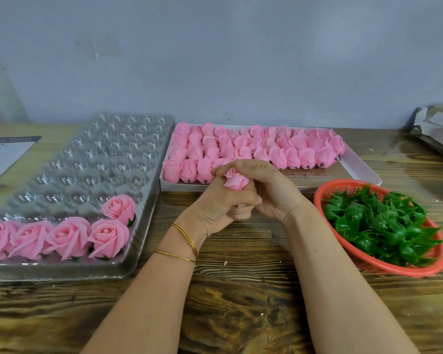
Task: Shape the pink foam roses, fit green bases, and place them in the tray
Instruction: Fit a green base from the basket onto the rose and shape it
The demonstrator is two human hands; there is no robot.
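step: shaping | left hand (pixel 215 205) and right hand (pixel 271 192) both curled round one pink rose (pixel 234 179) above the desk (pixel 241 315) | next (my guess) — free a hand, fetch a green base (pixel 354 212) from the basket (pixel 404 273), then tray (pixel 62 273)

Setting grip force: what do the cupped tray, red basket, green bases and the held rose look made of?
Tray: thin clear plastic, glossy; glints in every cup. Basket: red moulded plastic, semi-matt; lattice wall. Green bases: shiny, likely plastic; highlights, stiff pointed tips. Held rose: matt, soft, foam-like; no shine.
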